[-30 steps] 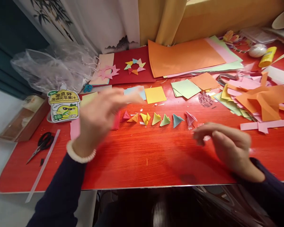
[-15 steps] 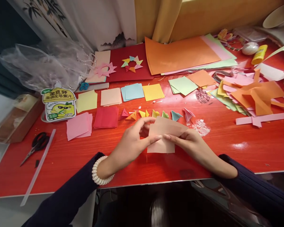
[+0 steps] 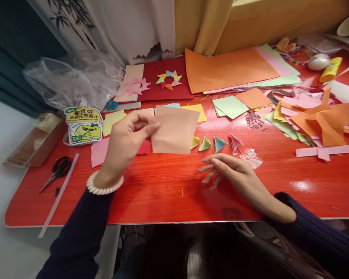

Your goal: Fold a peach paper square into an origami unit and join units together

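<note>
Between thumb and fingers, my left hand (image 3: 128,141) pinches the left edge of peach paper (image 3: 174,130), which looks like two overlapping sheets raised above the red table (image 3: 163,193). The paper hides part of a row of small folded pieces; a green one (image 3: 205,144), a blue one (image 3: 220,144) and a pink one (image 3: 236,142) show to its right. My right hand (image 3: 229,172) hovers over the table just below them, fingers apart and holding nothing. Behind the paper, a blue stack (image 3: 174,105) and a yellow stack (image 3: 202,112) are partly covered.
Black scissors (image 3: 61,166) and a clear strip (image 3: 59,193) lie at the left, near a lemon-printed package (image 3: 85,126). Two paper rings rest on a dark red sheet (image 3: 154,62). Orange scraps (image 3: 325,120), a glue stick (image 3: 330,69) and pale shreds (image 3: 251,158) are at the right.
My right hand has let go of the peach paper and opened. My left hand has moved left and up with the paper, which now covers part of the folded row. The view has shifted slightly.
</note>
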Action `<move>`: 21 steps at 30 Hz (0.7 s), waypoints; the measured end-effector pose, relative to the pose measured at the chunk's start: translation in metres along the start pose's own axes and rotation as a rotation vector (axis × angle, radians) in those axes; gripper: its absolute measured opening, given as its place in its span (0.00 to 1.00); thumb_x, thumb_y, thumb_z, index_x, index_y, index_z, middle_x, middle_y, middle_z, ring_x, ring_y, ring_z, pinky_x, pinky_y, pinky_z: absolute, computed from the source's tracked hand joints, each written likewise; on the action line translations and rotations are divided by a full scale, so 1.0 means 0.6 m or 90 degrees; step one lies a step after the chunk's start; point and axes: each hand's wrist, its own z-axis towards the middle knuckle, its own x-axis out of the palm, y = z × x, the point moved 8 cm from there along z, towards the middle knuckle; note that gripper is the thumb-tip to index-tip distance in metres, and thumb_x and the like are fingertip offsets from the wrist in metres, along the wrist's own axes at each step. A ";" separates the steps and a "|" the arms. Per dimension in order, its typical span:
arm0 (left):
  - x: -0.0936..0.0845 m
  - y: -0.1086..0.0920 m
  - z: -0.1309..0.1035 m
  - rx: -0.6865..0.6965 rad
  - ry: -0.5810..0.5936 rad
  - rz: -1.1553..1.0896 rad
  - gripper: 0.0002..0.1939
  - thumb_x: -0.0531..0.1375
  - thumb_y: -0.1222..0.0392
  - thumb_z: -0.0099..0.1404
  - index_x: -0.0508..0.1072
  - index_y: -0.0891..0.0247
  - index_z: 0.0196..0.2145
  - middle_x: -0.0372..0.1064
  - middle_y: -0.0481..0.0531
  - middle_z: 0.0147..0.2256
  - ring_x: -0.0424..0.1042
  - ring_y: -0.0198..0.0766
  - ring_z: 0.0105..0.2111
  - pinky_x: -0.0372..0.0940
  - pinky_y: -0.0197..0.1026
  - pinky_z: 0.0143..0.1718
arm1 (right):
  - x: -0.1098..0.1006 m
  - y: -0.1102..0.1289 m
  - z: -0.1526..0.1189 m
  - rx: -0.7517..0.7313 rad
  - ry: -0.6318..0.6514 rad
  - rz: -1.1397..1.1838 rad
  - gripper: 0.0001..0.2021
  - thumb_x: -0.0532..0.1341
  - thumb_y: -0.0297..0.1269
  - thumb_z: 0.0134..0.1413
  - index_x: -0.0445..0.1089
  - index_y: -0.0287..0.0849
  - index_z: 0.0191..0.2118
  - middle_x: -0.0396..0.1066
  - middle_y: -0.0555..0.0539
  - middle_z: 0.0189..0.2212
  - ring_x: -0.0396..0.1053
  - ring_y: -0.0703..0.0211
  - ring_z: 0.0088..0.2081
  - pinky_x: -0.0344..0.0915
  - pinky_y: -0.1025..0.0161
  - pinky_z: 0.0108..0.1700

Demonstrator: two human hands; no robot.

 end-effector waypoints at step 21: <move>-0.135 0.178 0.179 -0.029 -0.031 0.396 0.07 0.60 0.64 0.59 0.63 0.66 0.32 0.63 0.43 0.26 0.64 0.29 0.28 0.61 0.37 0.34 | -0.009 -0.010 -0.007 0.052 0.007 -0.296 0.18 0.56 0.50 0.54 0.67 0.40 0.25 0.61 0.52 0.20 0.57 0.67 0.22 0.53 0.67 0.23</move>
